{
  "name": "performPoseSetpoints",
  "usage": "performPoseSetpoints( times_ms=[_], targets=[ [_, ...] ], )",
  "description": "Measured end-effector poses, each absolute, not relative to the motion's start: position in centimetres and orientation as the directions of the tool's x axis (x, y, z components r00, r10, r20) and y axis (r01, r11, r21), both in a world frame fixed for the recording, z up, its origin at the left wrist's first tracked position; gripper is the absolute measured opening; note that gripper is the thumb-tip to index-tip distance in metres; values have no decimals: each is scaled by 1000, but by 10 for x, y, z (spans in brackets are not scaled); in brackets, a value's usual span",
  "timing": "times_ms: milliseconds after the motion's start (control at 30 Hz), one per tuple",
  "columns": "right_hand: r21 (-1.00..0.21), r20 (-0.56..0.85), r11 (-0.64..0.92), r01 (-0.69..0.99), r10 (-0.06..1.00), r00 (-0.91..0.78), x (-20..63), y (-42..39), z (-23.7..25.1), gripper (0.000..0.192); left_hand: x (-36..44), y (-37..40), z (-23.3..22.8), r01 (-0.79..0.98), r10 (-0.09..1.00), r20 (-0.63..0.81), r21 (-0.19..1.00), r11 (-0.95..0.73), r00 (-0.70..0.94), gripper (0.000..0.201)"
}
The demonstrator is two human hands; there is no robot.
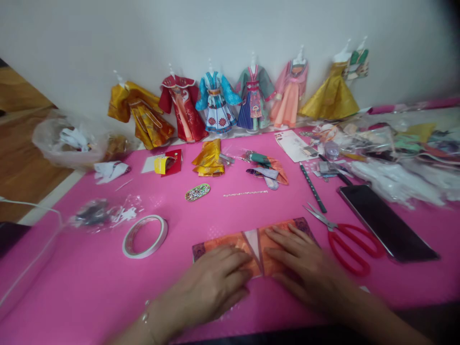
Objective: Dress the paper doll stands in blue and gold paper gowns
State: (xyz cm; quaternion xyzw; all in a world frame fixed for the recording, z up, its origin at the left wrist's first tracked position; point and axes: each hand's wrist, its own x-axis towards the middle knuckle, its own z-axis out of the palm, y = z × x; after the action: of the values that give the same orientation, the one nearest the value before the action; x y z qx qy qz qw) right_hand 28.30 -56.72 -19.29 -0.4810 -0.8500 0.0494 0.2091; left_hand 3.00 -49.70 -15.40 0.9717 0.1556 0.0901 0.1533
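A small orange doll robe [269, 239] lies spread on the pink mat, with purple patterned cuffs and a pale V at the neck. My left hand [223, 273] rests on its left half, fingers slightly bent and touching the cloth beside the neckline. On the right half, my right hand [305, 261] lies with its fingers spread flat over the fabric. Red-handled scissors [345, 235] rest with their blades apart, just right of my right hand. To the left sits a roll of white tape [145, 235].
Several doll dresses [217, 103] on white forms stand along the wall. Near me are a phone [388, 223], a dark pencil [313, 188], a bead chain [246, 193] and a glittery oval clip [197, 192]. Plastic bags [381, 175] crowd the right; a clear bag [68, 139] sits left.
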Motion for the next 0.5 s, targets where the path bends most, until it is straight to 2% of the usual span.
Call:
performPoseSetpoints(
  times_ms=[200,500],
  targets=[
    [-371,411,552,747,819,-401,283,-567,-201,15,45,-506,-154,416,480,46,433,-800,876,14],
    [-373,453,552,746,810,-372,279,-563,-200,16,49,-505,-154,484,565,-38,566,-667,824,15]
  ],
)
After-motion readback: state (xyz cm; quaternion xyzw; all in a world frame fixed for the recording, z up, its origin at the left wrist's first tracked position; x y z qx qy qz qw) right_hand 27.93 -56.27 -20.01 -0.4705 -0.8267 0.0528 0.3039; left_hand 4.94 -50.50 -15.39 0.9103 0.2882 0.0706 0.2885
